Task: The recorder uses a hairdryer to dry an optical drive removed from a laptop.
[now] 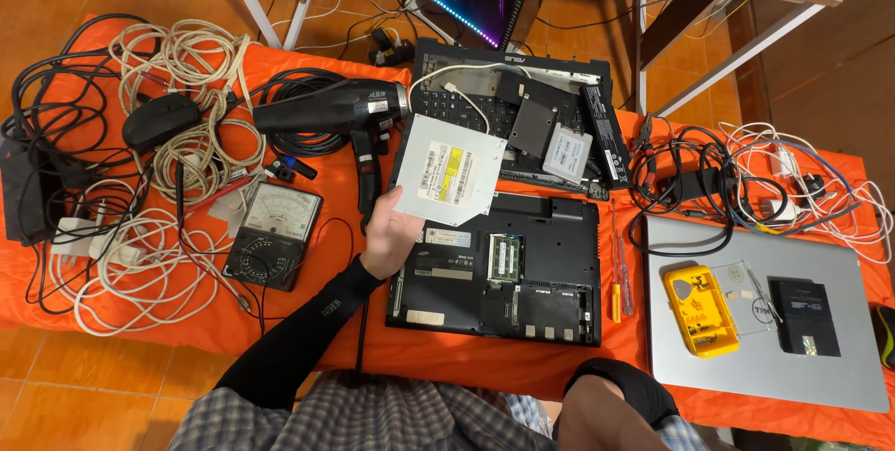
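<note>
Above the opened black laptop (522, 274), the left hand (392, 232) gripped a silver optical drive (447, 170) in its fingers; the right hand's fingers were out of sight.

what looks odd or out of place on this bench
The black laptop lies upside down with its bottom cover off, memory and empty bays showing. The left hand holds its silver optical drive lifted above it. A hair dryer lies among the cables, unusual beside a multimeter.
</note>
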